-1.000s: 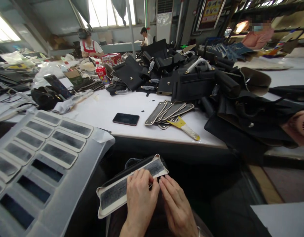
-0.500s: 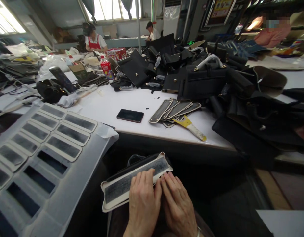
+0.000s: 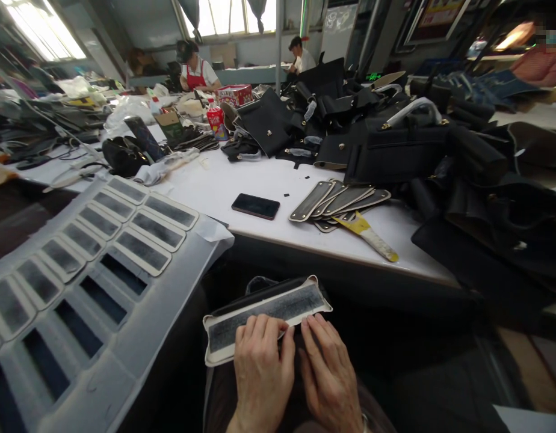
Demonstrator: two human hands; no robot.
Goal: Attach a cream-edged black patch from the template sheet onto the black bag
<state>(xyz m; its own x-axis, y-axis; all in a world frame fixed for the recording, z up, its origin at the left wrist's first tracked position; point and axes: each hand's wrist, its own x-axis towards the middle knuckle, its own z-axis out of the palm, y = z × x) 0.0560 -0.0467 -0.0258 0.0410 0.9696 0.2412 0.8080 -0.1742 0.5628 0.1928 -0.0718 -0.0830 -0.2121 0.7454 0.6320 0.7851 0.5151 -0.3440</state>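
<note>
On my lap lies a rectangular panel (image 3: 228, 337) with a pale border and a dark grey middle, its corners curling up. It sits against a black piece (image 3: 255, 294), mostly hidden beneath it. My left hand (image 3: 263, 361) is curled over the panel's near edge, fingertips pressing on the border. Close beside it, my right hand (image 3: 330, 367) has its fingers together at the same edge, near the right corner. Both thumbs are near the edge; whatever is pinched under the fingers is hidden.
A sheet-covered board (image 3: 124, 373) at left carries rows of similar panels (image 3: 145, 249). The white table (image 3: 206, 198) ahead holds a phone (image 3: 255, 206), stacked dark strips (image 3: 341, 198), a yellow scraper (image 3: 368, 234), a red bottle (image 3: 217, 120) and piled black bags (image 3: 395, 144). Co-workers (image 3: 197, 72) sit behind.
The view has turned left, so the table and board appear further right. Both hands have shifted slightly left along the panel's near edge.
</note>
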